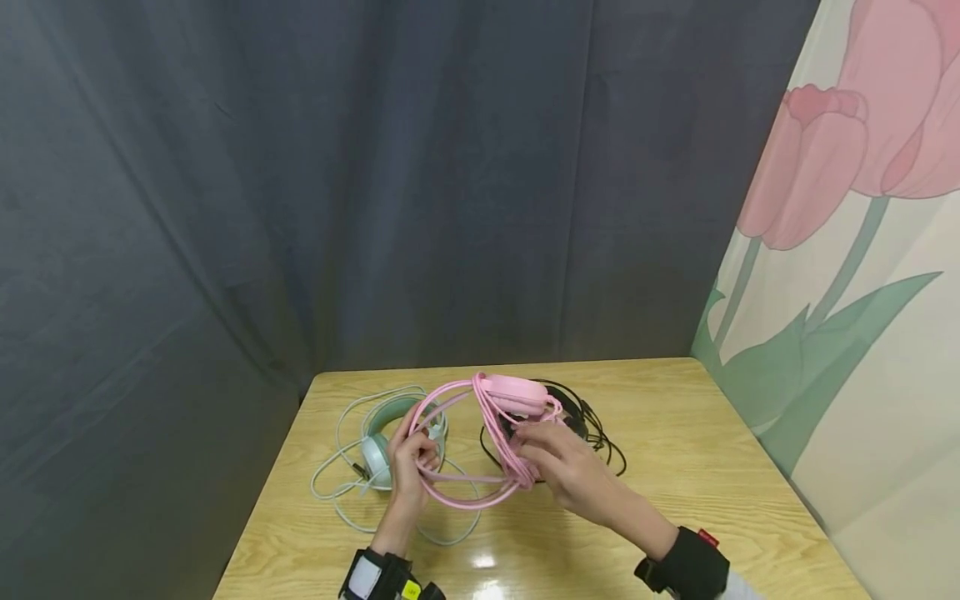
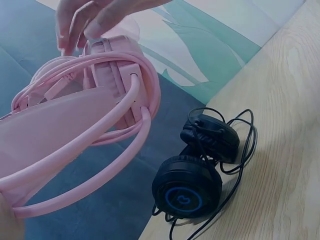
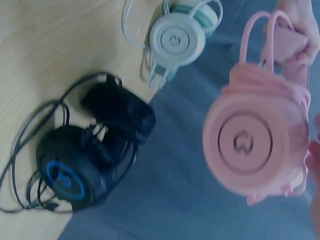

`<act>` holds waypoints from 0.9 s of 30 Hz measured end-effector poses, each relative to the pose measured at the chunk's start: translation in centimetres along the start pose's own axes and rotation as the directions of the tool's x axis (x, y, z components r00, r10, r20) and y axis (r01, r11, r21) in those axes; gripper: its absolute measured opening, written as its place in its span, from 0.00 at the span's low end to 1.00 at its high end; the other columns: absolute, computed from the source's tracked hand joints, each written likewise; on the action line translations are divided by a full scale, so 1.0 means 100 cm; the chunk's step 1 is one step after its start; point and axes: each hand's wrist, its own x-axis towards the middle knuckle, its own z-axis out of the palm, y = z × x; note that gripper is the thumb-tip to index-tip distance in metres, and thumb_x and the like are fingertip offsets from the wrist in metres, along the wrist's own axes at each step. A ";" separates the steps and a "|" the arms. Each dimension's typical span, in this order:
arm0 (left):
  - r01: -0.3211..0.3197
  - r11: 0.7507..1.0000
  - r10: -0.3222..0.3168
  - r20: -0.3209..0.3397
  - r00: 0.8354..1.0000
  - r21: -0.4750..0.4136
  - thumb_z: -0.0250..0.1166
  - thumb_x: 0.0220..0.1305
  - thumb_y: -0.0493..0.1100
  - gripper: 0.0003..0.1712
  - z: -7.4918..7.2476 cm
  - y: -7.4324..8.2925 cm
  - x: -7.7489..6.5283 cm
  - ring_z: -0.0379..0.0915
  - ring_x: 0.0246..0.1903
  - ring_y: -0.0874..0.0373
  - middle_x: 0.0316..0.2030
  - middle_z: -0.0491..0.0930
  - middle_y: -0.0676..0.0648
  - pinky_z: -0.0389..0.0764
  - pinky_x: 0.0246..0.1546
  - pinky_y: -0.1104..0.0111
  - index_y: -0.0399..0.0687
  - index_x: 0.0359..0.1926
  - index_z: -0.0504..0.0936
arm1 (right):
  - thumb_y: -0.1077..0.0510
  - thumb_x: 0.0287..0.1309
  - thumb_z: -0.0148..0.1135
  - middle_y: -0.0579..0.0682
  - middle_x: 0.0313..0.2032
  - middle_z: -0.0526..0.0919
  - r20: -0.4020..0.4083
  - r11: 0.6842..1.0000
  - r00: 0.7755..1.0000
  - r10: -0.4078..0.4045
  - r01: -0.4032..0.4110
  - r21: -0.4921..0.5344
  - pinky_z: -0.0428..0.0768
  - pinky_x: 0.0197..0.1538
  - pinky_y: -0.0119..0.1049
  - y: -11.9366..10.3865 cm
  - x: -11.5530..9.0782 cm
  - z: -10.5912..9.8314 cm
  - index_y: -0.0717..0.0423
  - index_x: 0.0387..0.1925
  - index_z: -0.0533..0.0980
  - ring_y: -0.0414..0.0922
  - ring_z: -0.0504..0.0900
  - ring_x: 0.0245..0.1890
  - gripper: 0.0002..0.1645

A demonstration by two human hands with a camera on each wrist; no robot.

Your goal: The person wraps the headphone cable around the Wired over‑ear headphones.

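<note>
Pink headphones [image 1: 517, 395] are held up above the table, their pink cable [image 2: 150, 75] wound in several loops around the ear cups. My left hand [image 1: 411, 468] grips the headband [image 2: 60, 127], fingers curled round it. At the opposite end, my right hand [image 1: 566, 467] has bent fingers at the wound cable beside the ear cups, pinching at a strand; its fingertips are partly hidden in the head view. A round logo marks the outer ear cup [image 3: 245, 143]. A cable plug [image 2: 59, 87] is tucked among the loops.
Mint-green and white headphones [image 1: 377, 458] with a loose pale cable lie on the wooden table [image 1: 675, 500], left of and behind my left hand. Black headphones [image 2: 187, 187] with a tangled black cable [image 1: 607, 442] lie behind the pink pair. A dark curtain [image 1: 450, 208] hangs behind the table.
</note>
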 end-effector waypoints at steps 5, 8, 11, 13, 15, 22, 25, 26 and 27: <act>0.037 0.999 -0.036 0.015 0.999 -0.029 0.45 0.50 0.23 0.44 -0.001 0.002 0.002 0.52 0.10 0.68 0.22 0.62 0.52 0.55 0.10 0.77 0.37 0.73 0.59 | 0.38 0.51 0.70 0.67 0.68 0.62 0.157 0.992 0.981 0.116 -0.106 -0.073 0.55 0.70 0.57 0.010 -0.007 -0.015 0.52 0.63 0.74 0.67 0.59 0.67 0.40; 0.067 0.997 -0.065 0.045 0.997 -0.041 0.45 0.50 0.23 0.45 -0.004 0.002 0.004 0.52 0.10 0.69 0.22 0.62 0.52 0.55 0.10 0.78 0.37 0.74 0.58 | 0.36 0.36 0.77 0.67 0.74 0.49 0.314 0.978 0.927 0.207 -0.187 -0.092 0.50 0.70 0.59 0.012 -0.013 -0.019 0.44 0.70 0.67 0.69 0.49 0.70 0.57; 0.113 0.993 -0.109 0.083 0.991 -0.045 0.44 0.50 0.22 0.45 -0.008 0.001 0.005 0.51 0.10 0.68 0.22 0.63 0.52 0.56 0.10 0.78 0.36 0.74 0.57 | 0.43 0.35 0.82 0.65 0.75 0.45 0.388 0.973 0.892 0.232 -0.212 -0.096 0.54 0.69 0.61 0.012 -0.017 -0.020 0.39 0.70 0.67 0.68 0.47 0.72 0.57; 0.145 0.989 -0.140 0.105 0.984 -0.036 0.44 0.49 0.22 0.45 -0.011 0.001 0.005 0.51 0.10 0.68 0.23 0.62 0.52 0.55 0.10 0.78 0.35 0.74 0.56 | 0.47 0.37 0.82 0.67 0.74 0.45 0.392 0.976 0.894 0.217 -0.203 -0.077 0.59 0.67 0.62 0.013 -0.019 -0.019 0.38 0.69 0.69 0.67 0.48 0.72 0.53; 0.156 0.988 -0.155 0.127 0.980 -0.003 0.44 0.50 0.22 0.45 -0.013 0.001 0.005 0.51 0.10 0.68 0.23 0.62 0.52 0.55 0.11 0.78 0.33 0.74 0.56 | 0.47 0.38 0.81 0.69 0.74 0.46 0.384 0.982 0.904 0.188 -0.180 -0.056 0.63 0.64 0.62 0.013 -0.019 -0.018 0.37 0.67 0.71 0.66 0.50 0.72 0.50; 0.109 0.962 -0.160 0.195 0.968 0.249 0.51 0.58 0.26 0.36 -0.017 -0.002 0.010 0.58 0.13 0.65 0.19 0.64 0.50 0.63 0.16 0.75 0.33 0.70 0.63 | 0.44 0.29 0.84 0.73 0.68 0.57 0.314 0.990 0.939 0.140 -0.129 -0.056 0.75 0.52 0.60 0.005 -0.036 -0.012 0.35 0.64 0.75 0.65 0.66 0.62 0.51; 0.104 0.909 -0.218 0.246 0.944 0.405 0.57 0.64 0.31 0.33 -0.021 -0.002 0.012 0.68 0.20 0.61 0.29 0.72 0.46 0.74 0.23 0.72 0.38 0.70 0.65 | 0.40 0.29 0.83 0.74 0.66 0.60 0.274 0.990 0.953 0.132 -0.114 -0.081 0.77 0.47 0.58 -0.001 -0.048 -0.010 0.33 0.62 0.77 0.64 0.70 0.56 0.49; 0.101 0.888 -0.242 0.268 0.933 0.449 0.59 0.65 0.33 0.33 -0.022 -0.002 0.012 0.72 0.25 0.59 0.34 0.74 0.44 0.77 0.28 0.70 0.41 0.71 0.64 | 0.39 0.30 0.82 0.74 0.66 0.60 0.268 0.989 0.954 0.136 -0.116 -0.092 0.77 0.46 0.57 -0.003 -0.051 -0.010 0.33 0.62 0.77 0.63 0.70 0.55 0.49; 0.090 0.866 -0.261 0.292 0.920 0.491 0.60 0.67 0.35 0.34 -0.024 -0.002 0.012 0.75 0.31 0.58 0.41 0.75 0.42 0.79 0.34 0.69 0.44 0.72 0.62 | 0.38 0.31 0.82 0.74 0.66 0.60 0.255 0.988 0.957 0.140 -0.120 -0.095 0.77 0.45 0.57 -0.003 -0.055 -0.010 0.32 0.61 0.77 0.62 0.71 0.54 0.48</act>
